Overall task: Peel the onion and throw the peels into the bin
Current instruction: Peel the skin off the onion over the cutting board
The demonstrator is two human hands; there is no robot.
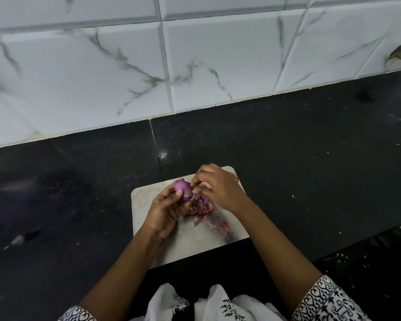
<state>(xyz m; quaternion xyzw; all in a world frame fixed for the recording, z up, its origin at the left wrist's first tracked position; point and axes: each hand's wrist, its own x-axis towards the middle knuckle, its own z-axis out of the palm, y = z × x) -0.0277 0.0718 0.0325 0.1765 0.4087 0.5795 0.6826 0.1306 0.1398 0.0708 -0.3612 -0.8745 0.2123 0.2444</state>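
1. Head view: the left hand [166, 210] curls its fingers round the onion [180, 186], just above the cutting board [185, 242]. The bared, glossy surface may slip free and roll onto the counter [310, 158].
2. The right hand [220, 188] pinches a flap of skin at the onion; a sharp tug could tear it short.
3. Loose peels [206, 210] lie on the board. They look light, and no bin shows, so carrying them risks dropped scraps.

hands [190, 200] peeling onion [182, 186], peels [204, 212] beneath
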